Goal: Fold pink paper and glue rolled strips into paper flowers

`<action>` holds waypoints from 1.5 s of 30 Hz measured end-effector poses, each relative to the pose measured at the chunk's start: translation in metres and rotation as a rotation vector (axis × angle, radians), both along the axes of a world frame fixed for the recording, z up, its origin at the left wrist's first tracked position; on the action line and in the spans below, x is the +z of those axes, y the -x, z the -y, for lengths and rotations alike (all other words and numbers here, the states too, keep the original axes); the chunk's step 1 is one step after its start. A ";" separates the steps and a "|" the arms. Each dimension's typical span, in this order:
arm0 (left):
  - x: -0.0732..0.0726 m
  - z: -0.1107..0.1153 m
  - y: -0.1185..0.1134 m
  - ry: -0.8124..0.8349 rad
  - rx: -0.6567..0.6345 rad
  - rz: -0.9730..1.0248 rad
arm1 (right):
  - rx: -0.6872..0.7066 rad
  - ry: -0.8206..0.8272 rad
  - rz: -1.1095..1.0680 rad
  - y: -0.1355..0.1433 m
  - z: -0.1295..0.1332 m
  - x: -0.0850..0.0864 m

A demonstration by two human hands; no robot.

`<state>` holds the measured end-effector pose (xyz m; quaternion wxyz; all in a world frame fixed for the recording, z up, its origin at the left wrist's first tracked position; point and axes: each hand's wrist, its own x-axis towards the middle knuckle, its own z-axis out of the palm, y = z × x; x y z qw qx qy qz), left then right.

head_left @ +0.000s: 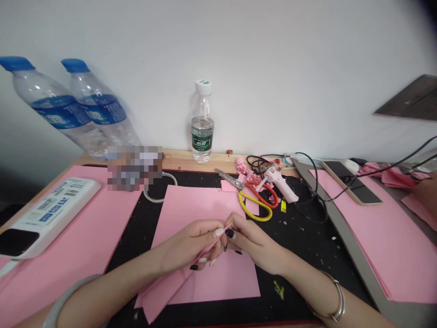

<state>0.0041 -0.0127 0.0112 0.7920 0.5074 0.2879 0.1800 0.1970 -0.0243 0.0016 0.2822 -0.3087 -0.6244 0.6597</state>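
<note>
1. I pinch a folded pink paper (170,294) between thumb and fingers of both hands, my left hand (196,241) and right hand (251,239) almost meeting; both grips are narrow.
2. The paper is matte and smooth, slim where my thumbs press it, broader toward its near left end, with straight edges.
3. It slants over the near left part of a flat pink sheet (235,284), which lies on a black mat (290,264) dotted with small scraps.
4. Far right of my hands, metal-bladed scissors (239,184) with yellow and orange looped handles lie by a pale glue gun (282,186) and crumpled pink bits (241,165).
</note>
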 end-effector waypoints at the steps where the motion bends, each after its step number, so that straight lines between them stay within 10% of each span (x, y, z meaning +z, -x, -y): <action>1: 0.000 0.000 0.000 -0.006 0.001 -0.006 | -0.006 0.008 -0.005 0.000 0.000 -0.001; 45: 0.001 0.000 -0.001 0.037 0.021 0.009 | -0.035 -0.033 0.013 0.001 -0.001 0.001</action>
